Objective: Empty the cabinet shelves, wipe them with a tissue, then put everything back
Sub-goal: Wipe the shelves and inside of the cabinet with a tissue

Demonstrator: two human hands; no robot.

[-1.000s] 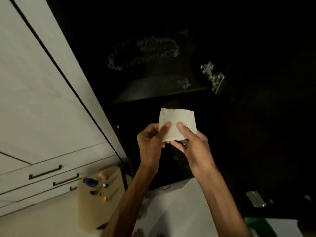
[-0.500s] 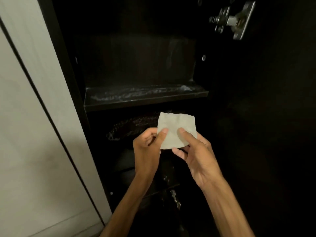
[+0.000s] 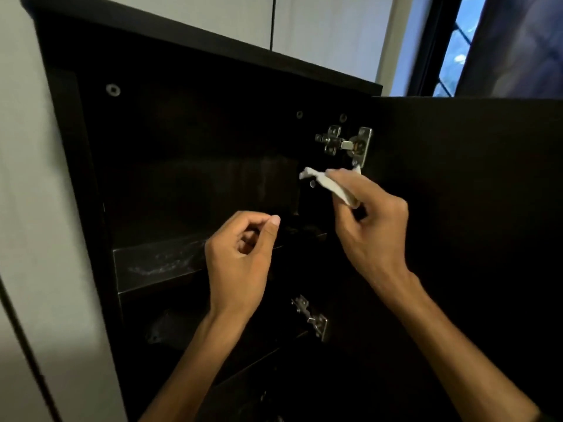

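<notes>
A dark cabinet [image 3: 189, 123] stands open in front of me. My right hand [image 3: 370, 226] grips a folded white tissue [image 3: 330, 185], raised inside the top compartment just below the upper hinge [image 3: 344, 144]. My left hand [image 3: 240, 257] hovers lower, in front of the top shelf [image 3: 152, 263], with fingers curled and nothing in it. The shelf surface is bare and shows pale streaks. A second shelf [image 3: 170, 327] lies below it in shadow.
The open cabinet door [image 3: 472, 208] fills the right side, with a lower hinge [image 3: 310, 318] beneath my hands. A white wardrobe panel [image 3: 39, 239] stands on the left. A wall and a window [image 3: 457, 47] show above the cabinet.
My view has swung up to the top of the cabinet. My left hand has let go of the tissue. My right hand alone has carried it up toward the upper hinge.
</notes>
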